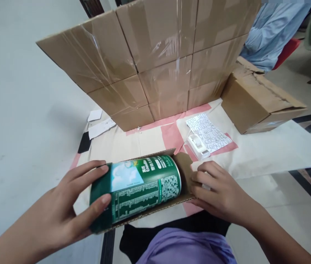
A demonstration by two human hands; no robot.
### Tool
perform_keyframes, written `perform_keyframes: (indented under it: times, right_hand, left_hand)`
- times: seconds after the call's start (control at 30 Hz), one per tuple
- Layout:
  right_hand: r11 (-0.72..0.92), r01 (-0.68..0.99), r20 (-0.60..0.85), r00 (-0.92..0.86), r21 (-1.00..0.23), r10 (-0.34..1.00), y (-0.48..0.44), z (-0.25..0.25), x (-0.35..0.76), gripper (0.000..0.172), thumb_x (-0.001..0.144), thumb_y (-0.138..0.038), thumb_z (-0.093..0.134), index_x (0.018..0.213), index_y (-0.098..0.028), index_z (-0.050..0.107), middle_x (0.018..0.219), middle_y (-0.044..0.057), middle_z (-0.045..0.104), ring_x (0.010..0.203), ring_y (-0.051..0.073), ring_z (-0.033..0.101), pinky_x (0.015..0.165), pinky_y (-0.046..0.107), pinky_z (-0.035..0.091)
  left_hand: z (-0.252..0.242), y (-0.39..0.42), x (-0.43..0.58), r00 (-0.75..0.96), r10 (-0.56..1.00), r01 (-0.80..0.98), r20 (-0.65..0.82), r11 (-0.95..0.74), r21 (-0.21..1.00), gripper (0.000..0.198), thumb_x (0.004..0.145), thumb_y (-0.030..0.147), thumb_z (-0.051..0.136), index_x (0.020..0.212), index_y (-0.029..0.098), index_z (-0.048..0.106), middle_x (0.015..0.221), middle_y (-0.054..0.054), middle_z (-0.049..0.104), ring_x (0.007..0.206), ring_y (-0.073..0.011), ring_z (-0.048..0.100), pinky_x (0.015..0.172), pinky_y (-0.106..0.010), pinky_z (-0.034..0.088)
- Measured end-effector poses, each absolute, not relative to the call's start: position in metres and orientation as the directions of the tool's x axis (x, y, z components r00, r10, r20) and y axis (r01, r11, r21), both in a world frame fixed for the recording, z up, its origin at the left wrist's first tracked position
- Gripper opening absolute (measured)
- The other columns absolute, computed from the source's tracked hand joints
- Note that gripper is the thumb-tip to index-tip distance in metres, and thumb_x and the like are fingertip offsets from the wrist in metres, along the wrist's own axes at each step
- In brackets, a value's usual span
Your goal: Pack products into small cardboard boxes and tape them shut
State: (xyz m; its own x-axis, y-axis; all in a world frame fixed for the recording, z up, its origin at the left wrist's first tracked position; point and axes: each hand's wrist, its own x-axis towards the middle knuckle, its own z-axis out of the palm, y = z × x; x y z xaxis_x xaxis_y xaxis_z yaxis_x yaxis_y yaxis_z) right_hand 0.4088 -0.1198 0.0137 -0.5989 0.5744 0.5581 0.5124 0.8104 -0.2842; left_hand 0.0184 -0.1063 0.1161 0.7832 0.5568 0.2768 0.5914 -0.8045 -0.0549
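A green can with white print lies on its side in a small open cardboard box in front of me. My left hand cups the can's near end, fingers wrapped around its rim. My right hand presses on the box's right flap, fingers curled against the cardboard.
A wall of stacked taped cartons stands behind. A separate open carton sits at the right. A sticker sheet and a white tape dispenser lie on the cream and pink cloth. Paper slips lie at the left.
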Motion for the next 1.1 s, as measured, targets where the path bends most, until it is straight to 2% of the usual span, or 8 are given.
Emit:
perform_keyframes:
  times: [0.13, 0.3, 0.53, 0.67, 0.77, 0.87, 0.97, 1.1]
  right_hand:
    - [0.829, 0.465, 0.591, -0.589, -0.309, 0.551, -0.116, 0.006, 0.404, 0.017, 0.101, -0.023, 0.059, 0.086, -0.019, 0.065, 0.084, 0.006, 0.061, 0.085, 0.022, 0.045, 0.075, 0.038, 0.038]
    - [0.827, 0.458, 0.647, -0.530, -0.325, 0.548, -0.115, -0.006, 0.396, 0.026, 0.098, -0.022, 0.064, 0.073, -0.021, 0.055, 0.077, 0.004, 0.053, 0.080, 0.020, 0.040, 0.071, 0.035, 0.037]
    - [0.795, 0.476, 0.654, -0.472, -0.375, 0.591, -0.113, -0.013, 0.402, 0.025, 0.095, -0.029, 0.073, 0.077, -0.020, 0.057, 0.080, 0.004, 0.056, 0.078, 0.019, 0.042, 0.069, 0.033, 0.035]
    - [0.780, 0.482, 0.640, -0.463, -0.399, 0.613, -0.115, -0.013, 0.404, 0.020, 0.095, -0.028, 0.073, 0.081, -0.021, 0.061, 0.084, 0.005, 0.060, 0.080, 0.019, 0.049, 0.070, 0.035, 0.039]
    - [0.779, 0.486, 0.647, -0.454, -0.396, 0.612, -0.118, -0.012, 0.401, 0.017, 0.094, -0.026, 0.075, 0.084, -0.021, 0.062, 0.091, 0.007, 0.064, 0.081, 0.019, 0.052, 0.071, 0.035, 0.041]
    - [0.796, 0.479, 0.652, -0.476, -0.370, 0.590, -0.120, -0.008, 0.390, 0.016, 0.094, -0.019, 0.072, 0.082, -0.021, 0.060, 0.096, 0.008, 0.067, 0.082, 0.019, 0.053, 0.072, 0.035, 0.043]
    - [0.810, 0.469, 0.658, -0.492, -0.351, 0.570, -0.119, -0.005, 0.378, 0.016, 0.093, -0.013, 0.068, 0.082, -0.020, 0.060, 0.097, 0.009, 0.067, 0.082, 0.020, 0.053, 0.073, 0.035, 0.044]
    - [0.804, 0.471, 0.656, -0.483, -0.364, 0.580, -0.116, -0.007, 0.375, 0.015, 0.093, -0.014, 0.068, 0.081, -0.020, 0.061, 0.097, 0.009, 0.067, 0.082, 0.020, 0.054, 0.072, 0.035, 0.044]
  left_hand:
    - [0.103, -0.093, 0.026, 0.796, 0.535, 0.537, 0.282, -0.840, 0.076, 0.095, 0.087, 0.036, 0.075, 0.165, 0.043, 0.020, 0.160, -0.009, 0.037, 0.141, -0.0371, 0.048, 0.114, -0.065, 0.051]
    - [0.076, -0.081, 0.051, 0.799, 0.527, 0.499, 0.290, -0.850, 0.168, 0.099, 0.081, 0.033, 0.084, 0.160, 0.036, 0.024, 0.149, -0.016, 0.042, 0.140, -0.0383, 0.049, 0.103, -0.058, 0.060]
    - [0.069, -0.086, 0.064, 0.792, 0.536, 0.507, 0.293, -0.844, 0.174, 0.084, 0.085, 0.033, 0.080, 0.149, 0.026, 0.026, 0.147, -0.022, 0.037, 0.142, -0.0402, 0.043, 0.104, -0.063, 0.055]
    - [0.064, -0.090, 0.074, 0.789, 0.548, 0.542, 0.278, -0.834, 0.103, 0.077, 0.087, 0.051, 0.076, 0.140, 0.016, 0.033, 0.137, -0.023, 0.045, 0.131, -0.0393, 0.049, 0.099, -0.061, 0.056]
    - [0.056, -0.098, 0.079, 0.798, 0.598, 0.603, 0.078, -0.794, -0.080, 0.072, 0.080, 0.062, 0.079, 0.121, 0.012, 0.049, 0.131, -0.022, 0.055, 0.123, -0.0396, 0.054, 0.095, -0.054, 0.056]
    - [0.043, -0.107, 0.078, 0.710, 0.682, 0.649, -0.173, -0.730, -0.214, 0.060, 0.080, 0.062, 0.079, 0.108, 0.013, 0.058, 0.120, -0.019, 0.064, 0.112, -0.0360, 0.060, 0.087, -0.045, 0.054]
    - [0.030, -0.110, 0.076, 0.644, 0.708, 0.674, -0.289, -0.704, -0.221, 0.047, 0.087, 0.053, 0.076, 0.107, 0.013, 0.061, 0.112, -0.017, 0.067, 0.105, -0.0328, 0.063, 0.082, -0.041, 0.052]
    - [0.027, -0.104, 0.077, 0.629, 0.706, 0.697, -0.325, -0.698, -0.164, 0.033, 0.091, 0.043, 0.072, 0.102, 0.015, 0.060, 0.105, -0.014, 0.067, 0.093, -0.0307, 0.066, 0.076, -0.041, 0.052]
